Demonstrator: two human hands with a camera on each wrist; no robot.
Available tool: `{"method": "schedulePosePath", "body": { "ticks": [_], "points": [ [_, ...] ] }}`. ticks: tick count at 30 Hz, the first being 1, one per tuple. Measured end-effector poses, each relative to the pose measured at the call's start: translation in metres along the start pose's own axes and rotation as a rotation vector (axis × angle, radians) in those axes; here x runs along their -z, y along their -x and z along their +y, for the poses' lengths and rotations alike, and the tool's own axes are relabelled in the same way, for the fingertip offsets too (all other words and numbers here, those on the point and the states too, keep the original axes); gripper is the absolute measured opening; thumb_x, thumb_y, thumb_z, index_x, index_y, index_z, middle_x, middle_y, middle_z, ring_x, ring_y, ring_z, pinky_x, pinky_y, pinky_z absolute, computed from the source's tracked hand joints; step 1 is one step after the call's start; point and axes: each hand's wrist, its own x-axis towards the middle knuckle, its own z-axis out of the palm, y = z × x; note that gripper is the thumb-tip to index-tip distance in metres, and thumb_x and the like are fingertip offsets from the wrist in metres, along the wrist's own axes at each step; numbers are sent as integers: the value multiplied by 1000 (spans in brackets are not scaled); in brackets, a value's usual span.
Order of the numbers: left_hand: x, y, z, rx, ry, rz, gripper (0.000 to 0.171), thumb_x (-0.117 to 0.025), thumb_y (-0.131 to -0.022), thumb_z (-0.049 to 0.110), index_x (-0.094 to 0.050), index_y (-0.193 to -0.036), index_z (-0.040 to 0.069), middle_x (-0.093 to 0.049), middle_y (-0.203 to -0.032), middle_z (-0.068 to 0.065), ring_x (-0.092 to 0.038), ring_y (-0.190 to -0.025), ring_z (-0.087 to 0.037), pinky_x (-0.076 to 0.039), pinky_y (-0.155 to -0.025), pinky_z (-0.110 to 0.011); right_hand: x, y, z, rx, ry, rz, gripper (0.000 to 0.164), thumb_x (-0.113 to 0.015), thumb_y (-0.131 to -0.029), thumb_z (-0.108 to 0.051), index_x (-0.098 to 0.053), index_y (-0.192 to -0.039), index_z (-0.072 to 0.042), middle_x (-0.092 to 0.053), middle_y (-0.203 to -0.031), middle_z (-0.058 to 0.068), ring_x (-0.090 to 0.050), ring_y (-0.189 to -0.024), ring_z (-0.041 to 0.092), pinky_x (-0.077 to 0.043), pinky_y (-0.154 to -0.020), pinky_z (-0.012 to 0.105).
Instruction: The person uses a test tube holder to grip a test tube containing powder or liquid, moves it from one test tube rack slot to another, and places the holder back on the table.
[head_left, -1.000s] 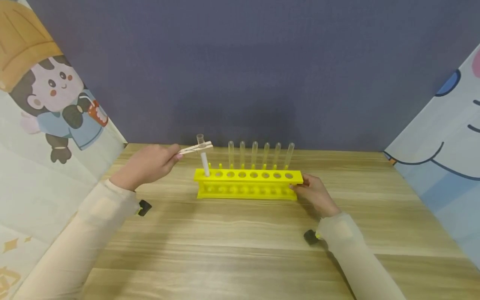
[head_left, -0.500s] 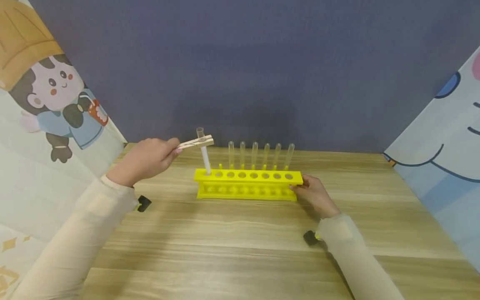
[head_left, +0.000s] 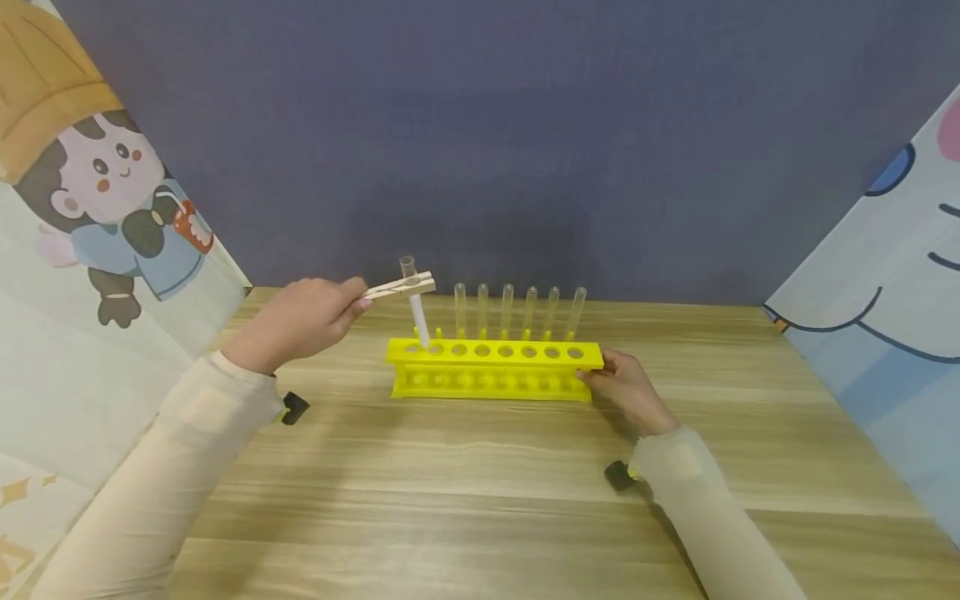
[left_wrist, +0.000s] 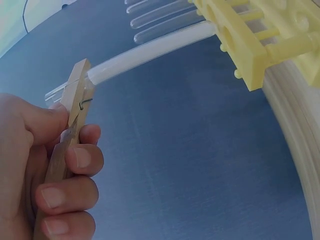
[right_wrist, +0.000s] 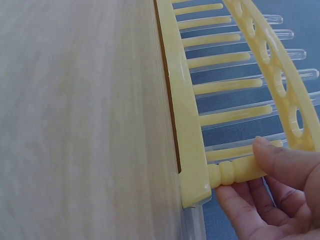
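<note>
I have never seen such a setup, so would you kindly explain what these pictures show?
There is no machine: a person works with two bare hands. The wide pictures come from a camera on the head, the two close ones from cameras on each wrist. On the wood-grain table stands a yellow rack, with six clear tubes upside down on its pegs. The left hand holds a wooden clamp, which grips a tilted, partly white tube near its upper end. The right hand grips the rack's end post.

Soft shadows [head_left: 341, 450] across the tabletop [head_left: 480, 500]
</note>
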Motion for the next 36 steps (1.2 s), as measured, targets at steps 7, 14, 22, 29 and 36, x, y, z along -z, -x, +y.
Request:
{"method": "schedulePosePath", "body": {
  "ticks": [7,14,22,29,36],
  "points": [
    [-5,-4,1,-32,-18,12,20,-46,-100,19,-43,-84,8,-33,-54,2,-29,-45,-13,-30,-49,-29,-1,-1,-1,12,-12,4,42,-63,-88,-3,-51,-127,6,-56,-120,21,-58,-96,15,-49,-80,22],
    [-9,-6,2,-54,-7,21,19,-47,-100,18,-44,-85,8,-33,-55,2,-30,-46,-13,-31,-50,-29,0,-1,-3,7,-3,6,42,-63,-88,-4,-50,-127,7,-55,-121,22,-57,-98,17,-49,-81,21],
    [-16,-9,1,-58,10,26,21,-47,-100,20,-44,-82,10,-31,-55,3,-29,-46,-12,-31,-50,-29,0,-1,-3,8,5,7,42,-63,-89,-5,-50,-128,6,-54,-122,22,-58,-101,20,-49,-81,21],
    [-19,-10,3,-56,23,33,21,-49,-99,19,-45,-81,9,-32,-57,2,-30,-48,-12,-30,-49,-29,0,-1,-2,1,5,9,42,-63,-89,-5,-50,-128,5,-54,-123,21,-56,-104,23,-48,-81,22],
    [-25,-9,1,-71,12,43,19,-50,-98,16,-47,-82,8,-32,-57,2,-30,-49,-12,-30,-50,-29,0,-2,0,1,5,7,41,-62,-89,-3,-51,-127,6,-54,-122,22,-56,-101,21,-48,-81,21]
  ]
}}
